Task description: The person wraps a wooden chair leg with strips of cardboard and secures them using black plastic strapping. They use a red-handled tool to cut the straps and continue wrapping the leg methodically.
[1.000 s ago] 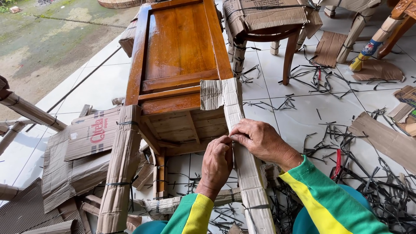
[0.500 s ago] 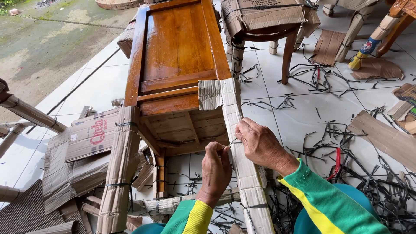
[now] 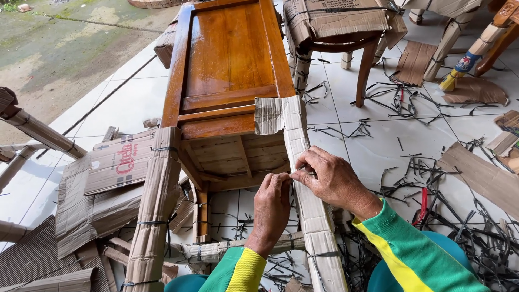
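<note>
Working position: both hands are meeting at the cardboard-wrapped leg point(image 3: 305, 205) of an overturned wooden table point(image 3: 227, 59), near the lower middle of the view.
Left hand: the left hand point(image 3: 272, 208) is curling against the inner edge of the wrapped leg, fingertips pinching at the same spot as the other hand; what lies between them is too small to tell.
Right hand: the right hand point(image 3: 330, 177) is arching over the leg from the outer side, thumb and forefinger pressing together on a thin item at the cardboard edge.
Wrapped leg: it is running from the table frame toward the person, with a black strap point(image 3: 322, 253) binding it below the hands.
Second leg: another cardboard-wrapped leg point(image 3: 157, 211) is lying parallel on the left, well apart, leaving open frame between them.
Floor right: black strap offcuts point(image 3: 459, 216) are littering the white tile floor point(image 3: 357, 146) beside the right forearm.
Floor left: flattened cardboard sheets point(image 3: 102, 189) are crowding the left edge.
Far side: a wrapped stool point(image 3: 338, 27) is standing just beyond the table.
</note>
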